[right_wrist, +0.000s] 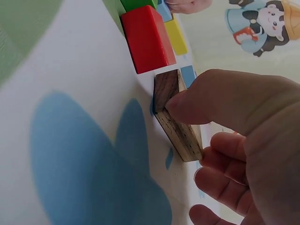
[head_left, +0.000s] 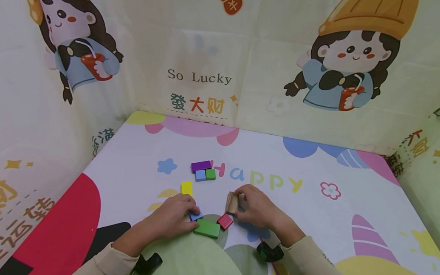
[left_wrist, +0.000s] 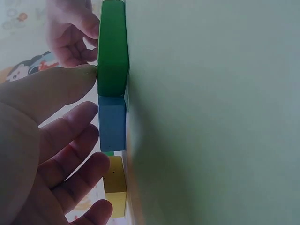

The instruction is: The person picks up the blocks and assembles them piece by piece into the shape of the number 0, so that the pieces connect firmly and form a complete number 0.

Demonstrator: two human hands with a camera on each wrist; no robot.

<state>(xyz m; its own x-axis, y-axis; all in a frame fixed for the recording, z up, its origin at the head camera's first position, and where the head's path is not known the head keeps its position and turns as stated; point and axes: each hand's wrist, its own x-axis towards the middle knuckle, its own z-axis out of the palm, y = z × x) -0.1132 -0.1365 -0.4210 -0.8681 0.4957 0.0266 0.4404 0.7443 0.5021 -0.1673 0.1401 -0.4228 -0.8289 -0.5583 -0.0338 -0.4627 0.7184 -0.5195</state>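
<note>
Head view: the right hand [head_left: 257,206] pinches the wooden block [head_left: 231,203] at the surface [head_left: 310,212], just beside the red block [head_left: 224,221]! Red block and green block [head_left: 207,229] look placed (the wooden block isn't yet released). Left wrist: left hand [left_wrist: 28,150] relaxed, thumb touching green block. Right wrist: wooden block gripped.

A person's left hand [head_left: 174,217] screens part of a blue block [head_left: 196,215], while in the right wrist view the right hand [right_wrist: 262,136] masks a portion of a wooden block [right_wrist: 180,138] and a green block [right_wrist: 138,3] is cropped at the top. The left sleeve [head_left: 107,264] and right sleeve [head_left: 314,272] run off the head view's lower edge, the latter's dark print [head_left: 328,259] too small to read from where I stand, and the orange hats [head_left: 368,16] of two printed figures [head_left: 344,88] are sliced by the top edge
</note>
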